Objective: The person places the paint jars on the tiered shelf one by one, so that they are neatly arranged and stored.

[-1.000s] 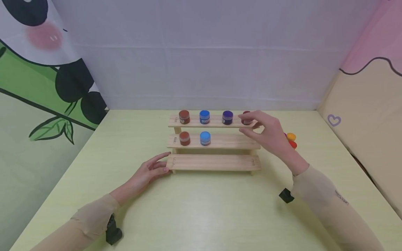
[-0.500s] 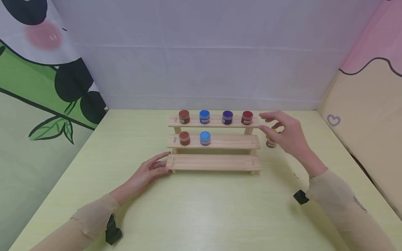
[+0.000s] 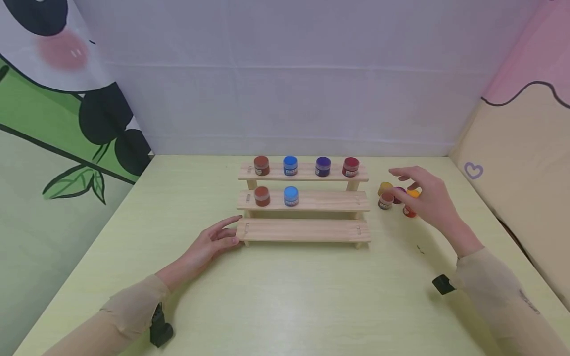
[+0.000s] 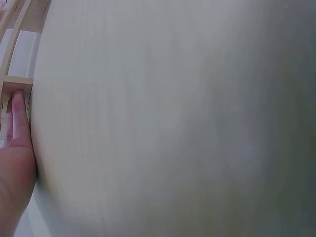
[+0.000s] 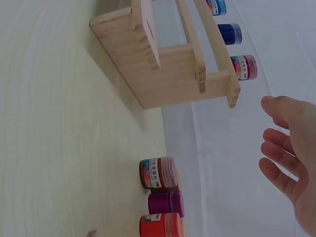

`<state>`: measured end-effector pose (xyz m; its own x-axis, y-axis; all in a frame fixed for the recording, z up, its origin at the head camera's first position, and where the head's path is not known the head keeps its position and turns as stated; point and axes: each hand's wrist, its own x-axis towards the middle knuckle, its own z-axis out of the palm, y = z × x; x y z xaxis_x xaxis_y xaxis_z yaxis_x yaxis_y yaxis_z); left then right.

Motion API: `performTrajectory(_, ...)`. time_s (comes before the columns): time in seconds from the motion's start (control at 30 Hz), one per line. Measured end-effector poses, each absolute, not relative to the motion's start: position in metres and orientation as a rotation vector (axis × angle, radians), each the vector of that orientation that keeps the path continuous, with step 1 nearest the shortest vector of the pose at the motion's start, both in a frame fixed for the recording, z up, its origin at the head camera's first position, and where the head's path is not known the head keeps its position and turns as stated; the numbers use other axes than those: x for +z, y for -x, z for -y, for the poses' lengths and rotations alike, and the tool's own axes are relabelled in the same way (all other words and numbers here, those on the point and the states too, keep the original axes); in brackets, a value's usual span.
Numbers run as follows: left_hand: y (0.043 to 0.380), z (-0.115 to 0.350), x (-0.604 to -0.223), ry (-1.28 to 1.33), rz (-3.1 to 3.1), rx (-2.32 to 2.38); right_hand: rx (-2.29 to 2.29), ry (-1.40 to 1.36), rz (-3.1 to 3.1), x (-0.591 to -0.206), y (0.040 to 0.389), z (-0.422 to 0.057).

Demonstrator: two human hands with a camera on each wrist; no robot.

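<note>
A three-step wooden rack (image 3: 303, 230) stands mid-table. Its top step carries a brown paint jar (image 3: 261, 166), a blue paint jar (image 3: 290, 166), a dark purple paint jar (image 3: 322, 167) and a dark red paint jar (image 3: 350, 167). On the middle step are another brown jar (image 3: 261, 197) and a light blue jar (image 3: 291, 196). My left hand (image 3: 213, 241) touches the rack's left end, fingers extended along it. My right hand (image 3: 425, 198) holds nothing; it hovers above a cluster of jars, including a pale brown one (image 3: 385, 201) and a red one (image 5: 159, 225).
Beside the rack's right end, the cluster also has a yellow jar (image 3: 384, 188) and a purple jar (image 5: 165, 204). A small dark mark (image 3: 420, 249) lies on the table (image 3: 285, 301). A printed cloth backdrop (image 3: 285, 99) encloses the back and sides.
My right hand has moved right, away from the dark red jar on the top step, to above the loose jars. The left hand stays at the rack.
</note>
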<state>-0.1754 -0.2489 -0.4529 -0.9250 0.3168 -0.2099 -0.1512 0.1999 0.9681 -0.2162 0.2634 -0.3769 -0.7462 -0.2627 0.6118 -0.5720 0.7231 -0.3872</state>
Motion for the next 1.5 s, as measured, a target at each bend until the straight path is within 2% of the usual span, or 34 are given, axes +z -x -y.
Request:
performTrajectory(0.4, 0.175, 0.249, -0.453, -0.164, -2.115, 1.764, 0.807, -0.53, 2.45, -0.394, 0.213, -0.291)
performTrajectory(0.83, 0.176, 0.248, -0.452, -0.183, -2.092, 1.788, 0.742, -0.539, 2.605, -0.41, 0.207, -0.315)
performTrajectory(1.5, 0.176, 0.25, -0.453, -0.189, -2.087, 1.798, 0.732, -0.517, 2.755, -0.425, 0.215, -0.331)
